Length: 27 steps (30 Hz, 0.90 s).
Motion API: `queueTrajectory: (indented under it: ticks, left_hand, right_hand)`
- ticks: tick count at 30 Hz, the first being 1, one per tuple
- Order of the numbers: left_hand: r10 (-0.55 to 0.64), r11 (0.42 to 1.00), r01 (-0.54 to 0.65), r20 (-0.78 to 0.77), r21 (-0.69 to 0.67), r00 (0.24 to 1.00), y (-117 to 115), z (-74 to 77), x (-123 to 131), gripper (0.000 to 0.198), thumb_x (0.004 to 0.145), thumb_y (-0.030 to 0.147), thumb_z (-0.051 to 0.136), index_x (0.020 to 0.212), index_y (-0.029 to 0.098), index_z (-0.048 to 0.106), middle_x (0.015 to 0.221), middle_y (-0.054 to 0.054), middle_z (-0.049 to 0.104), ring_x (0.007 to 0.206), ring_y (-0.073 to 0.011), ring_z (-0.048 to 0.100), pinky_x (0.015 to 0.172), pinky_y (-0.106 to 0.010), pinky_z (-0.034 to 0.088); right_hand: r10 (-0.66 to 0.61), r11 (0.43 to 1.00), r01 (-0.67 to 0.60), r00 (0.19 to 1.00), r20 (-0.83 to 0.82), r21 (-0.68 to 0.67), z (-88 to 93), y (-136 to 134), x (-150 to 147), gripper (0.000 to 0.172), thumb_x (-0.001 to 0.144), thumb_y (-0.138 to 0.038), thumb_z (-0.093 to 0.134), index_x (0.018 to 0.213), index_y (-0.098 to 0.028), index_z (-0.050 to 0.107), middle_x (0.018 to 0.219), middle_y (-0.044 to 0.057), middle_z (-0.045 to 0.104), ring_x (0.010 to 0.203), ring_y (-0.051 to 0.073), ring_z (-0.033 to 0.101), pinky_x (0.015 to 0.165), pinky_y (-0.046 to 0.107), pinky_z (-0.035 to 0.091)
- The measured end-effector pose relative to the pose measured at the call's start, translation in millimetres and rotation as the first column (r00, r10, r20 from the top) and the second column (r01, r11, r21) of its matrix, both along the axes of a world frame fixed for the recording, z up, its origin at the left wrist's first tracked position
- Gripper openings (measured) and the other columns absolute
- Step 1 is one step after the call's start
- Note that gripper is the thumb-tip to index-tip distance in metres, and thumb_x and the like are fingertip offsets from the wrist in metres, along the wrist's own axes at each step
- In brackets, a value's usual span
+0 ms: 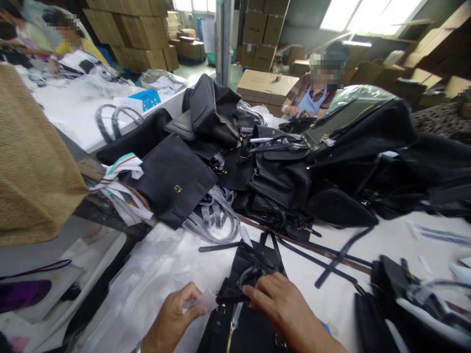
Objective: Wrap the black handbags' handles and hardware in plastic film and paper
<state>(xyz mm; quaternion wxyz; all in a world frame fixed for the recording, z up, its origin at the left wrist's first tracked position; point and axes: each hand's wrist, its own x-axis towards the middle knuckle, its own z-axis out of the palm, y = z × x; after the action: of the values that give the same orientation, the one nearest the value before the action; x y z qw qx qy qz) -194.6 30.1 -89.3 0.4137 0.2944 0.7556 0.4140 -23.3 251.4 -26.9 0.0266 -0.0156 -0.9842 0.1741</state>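
In front of me on the white table lies a black bag with straps and a gold-coloured zip down its front. Between the thumb and forefinger of my left hand is pinched a small translucent piece of wrapping, at the bag's left edge. My right hand rests over the bag's upper part, its fingers bent onto the black flap. Its palm side is hidden. Crumpled clear plastic sheeting spreads to the left of the bag.
A heap of black handbags fills the table's far side. More black bags stand at the right. Burlap cloth hangs at the left, near striped ribbons. A person sits across; others are at the upper left and far right.
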Motion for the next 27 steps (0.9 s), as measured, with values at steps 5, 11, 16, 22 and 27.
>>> queueTrajectory:
  ticks: [5, 11, 16, 22, 27]
  left_hand:
    - [-0.015, 1.0, 0.015, 0.021, -0.017, 1.0, 0.9, -0.3, 0.1, 0.022, 0.079, 0.04, 0.062, 0.07, 0.019, 0.059, 0.069, 0.003, 0.06, 0.069, -0.0165, 0.057, 0.067, -0.024, 0.039]
    - [-0.013, 1.0, 0.014, 0.054, -0.015, 0.998, 2.5, -5.0, -0.2, 0.021, 0.079, 0.037, 0.062, 0.069, 0.018, 0.06, 0.068, 0.002, 0.06, 0.069, -0.0164, 0.055, 0.066, -0.024, 0.039]
    - [-0.037, 0.999, 0.037, 0.091, 0.001, 0.995, 4.8, -2.6, -0.3, 0.021, 0.078, 0.037, 0.064, 0.068, 0.018, 0.058, 0.066, 0.003, 0.058, 0.067, -0.0153, 0.053, 0.065, -0.023, 0.038]
    - [-0.033, 0.999, 0.034, 0.131, 0.0, 0.991, 4.7, -0.7, 0.4, 0.023, 0.079, 0.038, 0.063, 0.068, 0.018, 0.058, 0.066, 0.003, 0.058, 0.068, -0.0155, 0.054, 0.065, -0.024, 0.039]
    - [-0.041, 0.999, 0.041, 0.128, 0.007, 0.991, 3.6, -2.6, 1.2, 0.023, 0.078, 0.038, 0.065, 0.068, 0.019, 0.057, 0.066, 0.003, 0.057, 0.068, -0.0151, 0.053, 0.066, -0.024, 0.038]
  right_hand:
    - [0.064, 0.998, -0.064, 0.997, 0.034, -0.003, 6.9, 3.0, -3.4, 0.022, 0.091, -0.021, 0.053, 0.113, -0.026, 0.055, 0.079, -0.001, 0.059, 0.07, 0.013, 0.051, 0.064, 0.03, 0.031]
    - [0.082, 0.996, -0.079, 0.995, 0.052, -0.044, 7.8, 2.7, -4.8, 0.021, 0.093, -0.021, 0.05, 0.113, -0.026, 0.056, 0.08, -0.001, 0.059, 0.072, 0.013, 0.052, 0.065, 0.029, 0.031]
    - [0.074, 0.996, -0.068, 0.992, 0.102, -0.063, 6.2, 1.5, -5.6, 0.023, 0.094, -0.022, 0.048, 0.116, -0.028, 0.053, 0.082, 0.0, 0.059, 0.073, 0.014, 0.051, 0.066, 0.03, 0.03]
    - [-0.003, 0.996, 0.013, 0.994, 0.109, -0.089, 5.7, 6.2, -4.9, 0.024, 0.092, -0.022, 0.051, 0.115, -0.027, 0.054, 0.084, 0.0, 0.058, 0.075, 0.015, 0.05, 0.067, 0.03, 0.031]
    - [0.017, 0.997, -0.011, 0.996, 0.086, -0.072, 4.1, 3.4, -8.1, 0.024, 0.092, -0.024, 0.051, 0.116, -0.028, 0.053, 0.083, 0.0, 0.058, 0.073, 0.015, 0.05, 0.065, 0.03, 0.031]
